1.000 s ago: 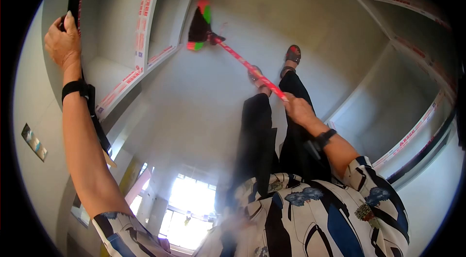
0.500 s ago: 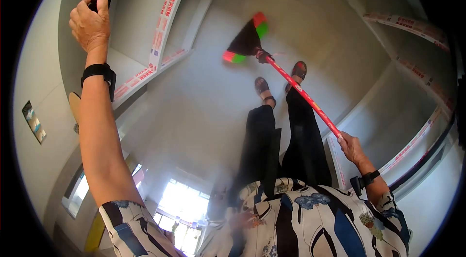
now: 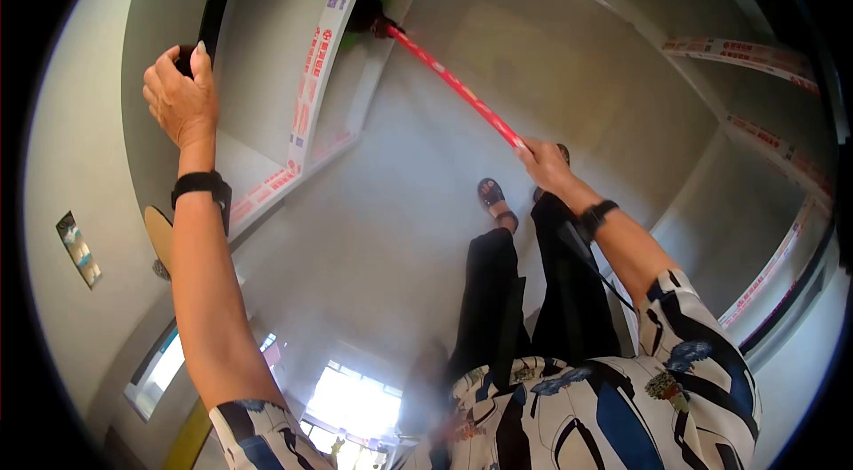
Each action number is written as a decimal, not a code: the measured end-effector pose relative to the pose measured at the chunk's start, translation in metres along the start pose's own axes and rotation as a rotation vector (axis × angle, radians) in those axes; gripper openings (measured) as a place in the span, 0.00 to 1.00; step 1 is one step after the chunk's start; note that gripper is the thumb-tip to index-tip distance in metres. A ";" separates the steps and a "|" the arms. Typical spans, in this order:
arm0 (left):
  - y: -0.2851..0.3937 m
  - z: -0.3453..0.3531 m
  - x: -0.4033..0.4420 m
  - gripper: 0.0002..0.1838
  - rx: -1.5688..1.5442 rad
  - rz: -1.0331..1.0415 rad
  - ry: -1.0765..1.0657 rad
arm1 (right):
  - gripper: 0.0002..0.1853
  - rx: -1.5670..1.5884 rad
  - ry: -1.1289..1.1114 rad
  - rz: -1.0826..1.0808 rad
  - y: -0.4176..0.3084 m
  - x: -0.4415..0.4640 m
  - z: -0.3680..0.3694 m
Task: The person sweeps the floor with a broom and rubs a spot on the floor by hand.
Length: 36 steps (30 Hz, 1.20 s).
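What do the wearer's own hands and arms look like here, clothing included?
The left hand and right hand are ungloved, each with a black wristband at the wrist. The left sleeve and right sleeve are short, off-white, patterned in black and blue.

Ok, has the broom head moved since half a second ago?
Yes. Judged against the taped white upright on the picture's left, the broom head has gone left, from open floor to close beside that upright.

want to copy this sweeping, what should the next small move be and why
Probably draw the broom head toward the left foot: it is up beside the taped upright, floor lies between, and the right hand grips the red handle.
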<state>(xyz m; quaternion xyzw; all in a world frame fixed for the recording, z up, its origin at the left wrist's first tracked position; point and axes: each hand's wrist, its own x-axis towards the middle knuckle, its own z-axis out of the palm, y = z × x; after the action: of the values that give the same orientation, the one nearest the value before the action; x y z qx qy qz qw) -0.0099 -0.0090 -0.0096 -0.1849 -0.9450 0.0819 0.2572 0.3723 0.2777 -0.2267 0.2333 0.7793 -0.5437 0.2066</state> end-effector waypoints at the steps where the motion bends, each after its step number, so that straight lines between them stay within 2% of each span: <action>1: 0.003 -0.002 0.000 0.23 -0.003 0.004 0.005 | 0.15 -0.033 0.004 -0.039 -0.005 0.020 0.004; 3: 0.006 -0.005 -0.001 0.21 0.026 -0.012 -0.024 | 0.16 -0.074 0.035 -0.041 -0.023 0.057 0.008; 5: 0.006 -0.005 -0.002 0.21 0.019 -0.004 -0.014 | 0.19 -0.120 0.029 0.050 -0.042 0.096 0.011; 8: 0.005 -0.004 -0.002 0.20 0.011 0.007 -0.003 | 0.21 -0.099 0.109 0.012 -0.054 0.152 0.021; 10: 0.006 -0.005 -0.001 0.20 0.008 0.015 -0.004 | 0.20 -0.124 0.173 -0.007 -0.058 0.170 0.024; 14: 0.009 -0.007 0.000 0.20 -0.006 0.016 0.006 | 0.18 -0.068 0.148 0.011 -0.049 0.177 0.017; 16: 0.007 -0.008 -0.004 0.20 -0.007 0.035 -0.014 | 0.16 -0.082 0.087 -0.053 -0.055 0.167 0.018; 20: 0.002 -0.002 -0.001 0.22 -0.007 0.012 -0.024 | 0.16 -0.141 0.056 -0.026 -0.062 0.144 0.038; 22: 0.000 -0.001 -0.003 0.23 -0.008 0.016 -0.024 | 0.15 -0.165 0.048 -0.143 -0.063 0.123 0.055; 26: -0.003 0.002 -0.001 0.23 -0.011 0.048 0.002 | 0.14 -0.152 -0.020 -0.092 -0.074 0.086 0.092; 31: -0.003 0.001 0.000 0.23 -0.019 0.040 -0.004 | 0.14 -0.239 -0.305 -0.014 -0.090 0.065 0.131; 36: -0.001 0.001 -0.001 0.21 0.007 0.066 0.026 | 0.14 -0.267 -0.300 -0.003 -0.087 0.055 0.141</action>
<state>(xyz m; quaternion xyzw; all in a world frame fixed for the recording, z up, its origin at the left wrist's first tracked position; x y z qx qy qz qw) -0.0097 -0.0107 -0.0103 -0.2162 -0.9346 0.0911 0.2674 0.2866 0.1266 -0.2388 0.1189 0.8053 -0.4645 0.3487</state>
